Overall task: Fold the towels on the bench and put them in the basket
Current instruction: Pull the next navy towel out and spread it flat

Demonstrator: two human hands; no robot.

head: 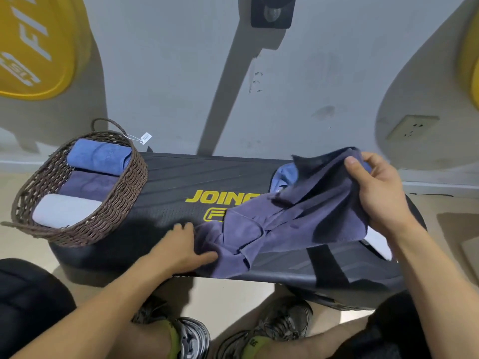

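Note:
A crumpled purple towel (285, 216) stretches across the black bench (181, 182). My right hand (375, 193) grips its raised far corner above the bench's right end. My left hand (186, 244) holds the towel's near left end, thumb on top, low on the bench. Under the purple towel lie a light blue towel (283, 174) and a pale grey one (379, 244), both mostly hidden. The brown wicker basket (121, 203) stands on the bench's left end with a folded blue towel (99, 156), a purple one (88, 185) and a grey one (64, 209) inside.
The bench stands against a grey wall with a wall socket (412, 128) at right. Yellow weight plates (33, 45) hang at the upper left and far right. My knees and shoes (186, 335) are close below the bench's front edge.

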